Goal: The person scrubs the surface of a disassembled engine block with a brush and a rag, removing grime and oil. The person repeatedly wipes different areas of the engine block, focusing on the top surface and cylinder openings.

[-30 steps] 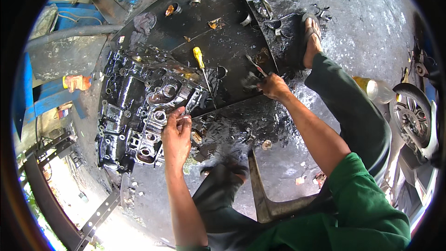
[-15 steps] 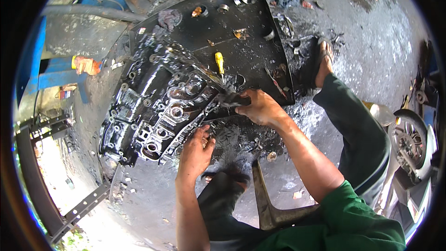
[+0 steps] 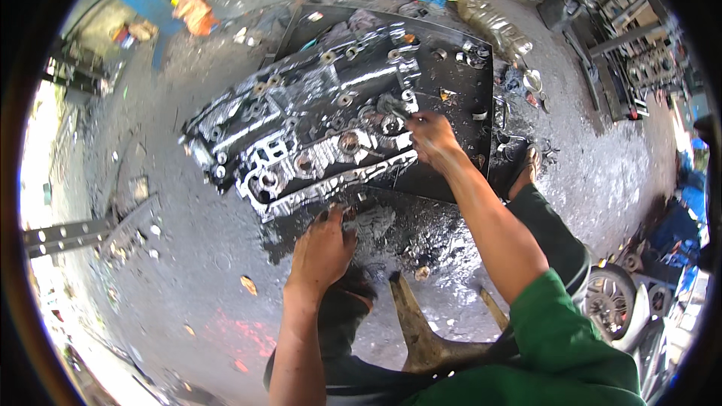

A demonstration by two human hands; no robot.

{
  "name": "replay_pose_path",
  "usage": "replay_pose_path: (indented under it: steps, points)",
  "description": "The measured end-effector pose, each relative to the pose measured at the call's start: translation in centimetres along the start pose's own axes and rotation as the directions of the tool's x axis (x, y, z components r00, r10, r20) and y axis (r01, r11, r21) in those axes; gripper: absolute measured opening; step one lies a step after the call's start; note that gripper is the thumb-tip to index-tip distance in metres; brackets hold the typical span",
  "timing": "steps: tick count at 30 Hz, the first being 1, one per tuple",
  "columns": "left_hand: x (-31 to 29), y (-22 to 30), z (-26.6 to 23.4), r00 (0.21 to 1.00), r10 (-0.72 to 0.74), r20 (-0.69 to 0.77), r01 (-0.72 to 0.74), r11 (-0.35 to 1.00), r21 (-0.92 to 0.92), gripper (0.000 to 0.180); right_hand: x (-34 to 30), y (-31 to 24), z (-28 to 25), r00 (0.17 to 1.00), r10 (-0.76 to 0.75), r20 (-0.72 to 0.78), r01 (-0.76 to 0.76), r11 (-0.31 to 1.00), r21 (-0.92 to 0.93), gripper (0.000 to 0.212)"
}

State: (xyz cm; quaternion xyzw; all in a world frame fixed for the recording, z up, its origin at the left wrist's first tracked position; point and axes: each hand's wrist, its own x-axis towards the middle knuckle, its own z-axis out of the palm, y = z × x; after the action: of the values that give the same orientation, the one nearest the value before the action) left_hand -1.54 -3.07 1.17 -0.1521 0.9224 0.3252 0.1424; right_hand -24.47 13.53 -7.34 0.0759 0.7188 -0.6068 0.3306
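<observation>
From the head camera I see a greasy engine cylinder head [image 3: 308, 139] lying on a dark metal tray [image 3: 459, 83] on the wet, oil-stained concrete floor [image 3: 188, 256], roughly at the middle of the view and tilted from lower left to upper right. My right hand [image 3: 430, 137] is at the casting's right end, fingers curled tight around a small tool [image 3: 392, 105] whose tip touches the top of the cylinder head; what kind of tool it is I cannot tell. My left hand [image 3: 322, 249] rests just below the casting's near edge, fingers loosely bent and spread on the grimy floor, gripping nothing that I can make out. A wooden stool [image 3: 421, 331] sits under me. A wheel [image 3: 611, 302] stands at the right, well apart from the casting.
</observation>
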Motion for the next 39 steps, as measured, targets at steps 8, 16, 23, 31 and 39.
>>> replay_pose_path:
  steps: [8,16,23,31,39]
  points:
    - [-3.7,-1.1,-0.7,0.995,-0.064,-0.079,0.063,0.998,-0.016,0.037,1.9,-4.0,1.8,0.997,0.037,-0.069,-0.067,0.863,-0.500,0.027]
    - [-5.7,-2.5,0.6,0.989,-0.129,0.068,0.125,0.990,0.067,0.036,-2.6,-4.5,10.5,0.955,-0.294,-0.027,0.060,0.282,-0.958,0.039]
    - [-4.2,-2.7,-0.2,0.984,-0.004,-0.178,-0.003,0.999,-0.038,0.032,-1.1,-6.6,13.1,0.987,-0.142,0.070,0.118,0.367,-0.923,0.039]
    - [-5.0,-3.8,-1.3,0.984,-0.072,-0.165,0.068,0.997,-0.030,0.027,-0.9,-4.3,15.1,0.953,-0.193,0.233,0.295,0.420,-0.858,0.025]
    - [-4.4,-5.2,-2.1,0.986,-0.135,-0.094,0.123,0.986,-0.116,0.035,-2.0,-4.6,16.2,0.952,0.227,0.204,-0.157,0.937,-0.310,0.015]
